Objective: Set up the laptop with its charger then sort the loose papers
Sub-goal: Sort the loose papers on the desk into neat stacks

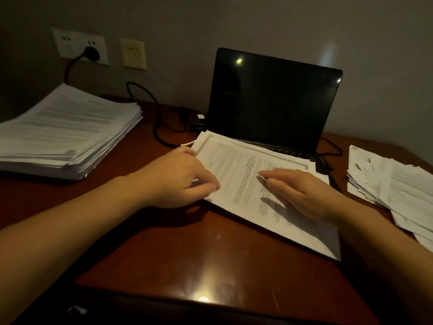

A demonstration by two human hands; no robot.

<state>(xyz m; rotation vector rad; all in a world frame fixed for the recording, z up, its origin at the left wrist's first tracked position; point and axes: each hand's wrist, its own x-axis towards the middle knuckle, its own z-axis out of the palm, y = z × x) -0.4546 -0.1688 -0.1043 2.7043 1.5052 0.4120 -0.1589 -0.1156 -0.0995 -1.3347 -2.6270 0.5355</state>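
Locate the middle sheaf (239,184) askew on the desk (187,254), with its far edge overlapping the keyboard of the open laptop (274,99), screen dark. Note the left hand (180,177) at the left edge of the sheaf, fingers curled and thumb on top, apparently pinching that edge. Note the right hand (297,191) laid flat on the top sheet, fingers straight and close together, pressing down.

Check the charger: plug (92,53) seated in the wall socket (79,46), cable (145,95) leading down to the charger brick (198,121) just left of the laptop. Cannot tell whether connected at the laptop body.

Find the neat stack (68,132) at the far left of the desk, thick and roughly squared, and the loose pile (386,181) at the right, fanned and uneven.

Treat the middle sheaf as light, thin and limp, likely to slip sheet over sheet and across the polished desk. Take hold along one long edge or at a corner, thumb above and fingers beneath. Keep a flat palm on top to stop fanning. Lift clear of the keyboard rather than dragging, to avoid creasing. Square the edges by tapping on the desk before adding to a stack. Expect the neat stack to be heavy as a block and prone to shearing, so move it only with both hands from beneath
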